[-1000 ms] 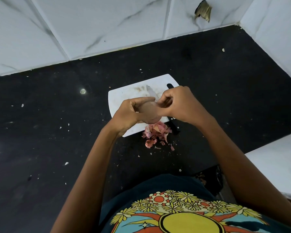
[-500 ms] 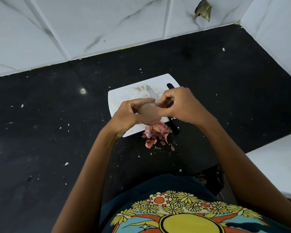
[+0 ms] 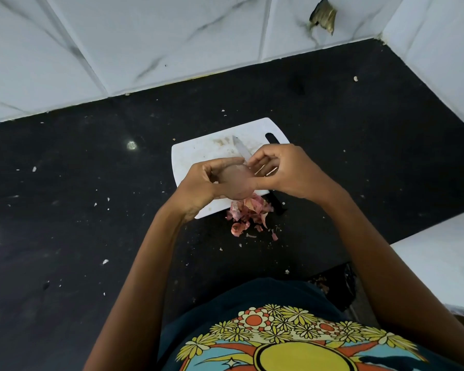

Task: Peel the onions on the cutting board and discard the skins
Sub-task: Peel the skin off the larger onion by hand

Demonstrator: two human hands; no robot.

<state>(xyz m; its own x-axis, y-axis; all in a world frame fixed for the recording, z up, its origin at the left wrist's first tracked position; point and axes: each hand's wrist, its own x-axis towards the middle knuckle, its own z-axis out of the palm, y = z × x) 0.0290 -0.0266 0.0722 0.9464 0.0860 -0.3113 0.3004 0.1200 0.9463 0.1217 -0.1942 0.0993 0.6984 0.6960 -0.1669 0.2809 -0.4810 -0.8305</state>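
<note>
Nearest us, our patterned shirt (image 3: 279,341) fills the bottom edge. Beyond it, on the black counter (image 3: 78,210), a heap of pink skins (image 3: 248,214) lies against the near edge of the white cutting board (image 3: 198,156). Above the board our left hand (image 3: 201,188) cups the onion (image 3: 235,182), fingers wrapped round it; our right hand (image 3: 287,172) touches its top, fingertips pinched there. Both hands hide most of the knife (image 3: 240,148) lying on the board. Farthest, the tiled wall (image 3: 172,36).
</note>
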